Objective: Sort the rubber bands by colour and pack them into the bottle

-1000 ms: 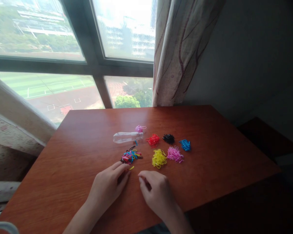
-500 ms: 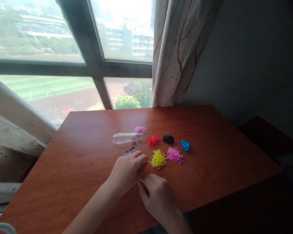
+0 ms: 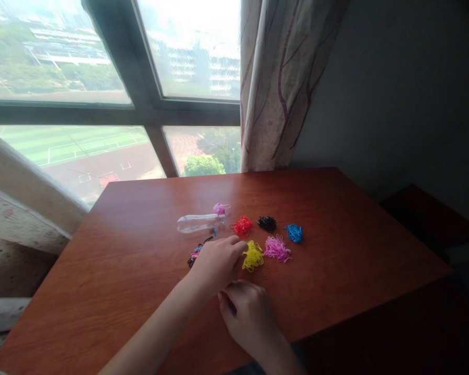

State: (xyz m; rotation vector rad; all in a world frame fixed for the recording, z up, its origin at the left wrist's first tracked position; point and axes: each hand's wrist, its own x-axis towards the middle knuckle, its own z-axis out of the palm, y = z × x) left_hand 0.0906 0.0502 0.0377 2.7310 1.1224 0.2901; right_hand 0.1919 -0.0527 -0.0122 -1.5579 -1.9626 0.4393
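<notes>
My left hand [image 3: 221,259] reaches over the table with its fingers bent and drawn together. Its fingertips meet the left edge of a pile of yellow rubber bands [image 3: 253,257]; whatever is between them is hidden. Just below it my right hand [image 3: 250,311] rests curled, its fingertips tucked out of sight under the left. A mixed heap of black, pink and blue bands [image 3: 195,253] lies partly covered behind my left hand. To the right of the yellow pile is a pile of pink bands [image 3: 278,248].
A clear plastic bottle [image 3: 197,223] lies on its side, with a pink piece [image 3: 219,208] by its neck. Red bands [image 3: 241,226], black bands [image 3: 267,224] and blue bands [image 3: 294,233] form separate piles on the brown wooden table [image 3: 140,271]. A window and curtains stand behind.
My left hand has moved slightly right and up, onto the edge of the yellow pile. More of the mixed heap shows. My right hand has hardly moved; the view has shifted a little.
</notes>
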